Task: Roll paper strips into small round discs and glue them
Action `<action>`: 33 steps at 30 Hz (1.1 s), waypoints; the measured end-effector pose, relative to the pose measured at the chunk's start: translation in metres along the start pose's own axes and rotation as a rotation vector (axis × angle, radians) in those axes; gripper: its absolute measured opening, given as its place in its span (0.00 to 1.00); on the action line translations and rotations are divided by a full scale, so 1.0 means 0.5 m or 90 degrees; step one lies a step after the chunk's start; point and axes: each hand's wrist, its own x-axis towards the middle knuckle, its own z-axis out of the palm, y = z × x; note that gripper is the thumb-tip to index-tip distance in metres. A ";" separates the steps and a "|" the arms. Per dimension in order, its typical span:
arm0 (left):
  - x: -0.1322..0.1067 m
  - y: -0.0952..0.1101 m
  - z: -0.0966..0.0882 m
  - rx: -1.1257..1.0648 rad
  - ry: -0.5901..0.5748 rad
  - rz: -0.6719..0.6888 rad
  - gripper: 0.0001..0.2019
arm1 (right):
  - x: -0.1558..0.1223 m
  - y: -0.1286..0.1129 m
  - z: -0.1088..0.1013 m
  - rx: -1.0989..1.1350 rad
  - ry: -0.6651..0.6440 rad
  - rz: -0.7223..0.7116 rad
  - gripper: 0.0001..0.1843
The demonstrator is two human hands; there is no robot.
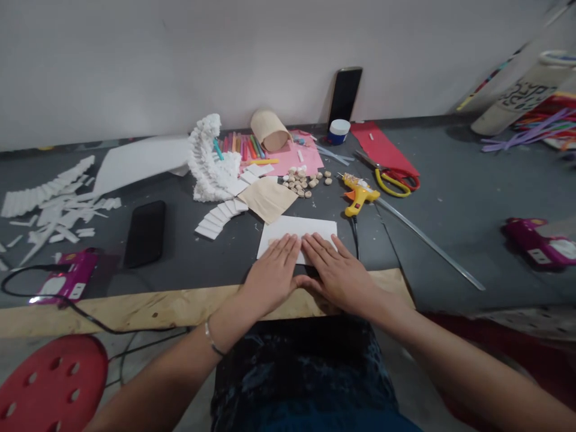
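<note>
White paper sheet [297,227] is lying just left of the yellow hot glue gun [359,193], nearer the person, with the left hand [272,270] and right hand [337,270] pressing on it, flat and open, grasping nothing.

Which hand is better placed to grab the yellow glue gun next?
Probably the right hand: it lies flat on the white card, on the same side as the glue gun, while the left hand sits farther away.

A yellow hot glue gun [359,193], yellow-handled scissors [381,182], a black smartphone [144,233], white foam pieces [211,165], a red stool [51,384]
</note>
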 end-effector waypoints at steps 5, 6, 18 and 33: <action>-0.004 -0.046 -0.015 -0.015 0.015 0.016 0.21 | -0.006 0.038 -0.021 0.004 0.034 0.009 0.22; 0.000 -0.049 -0.021 -0.020 0.017 0.018 0.19 | -0.002 0.046 -0.027 0.005 0.048 0.005 0.20; 0.055 -0.059 -0.051 0.023 0.011 0.039 0.11 | 0.068 0.094 -0.056 -0.094 0.099 -0.143 0.12; 0.101 -0.082 -0.094 -0.436 -0.135 -0.177 0.09 | 0.118 0.100 -0.059 0.425 -0.097 0.077 0.14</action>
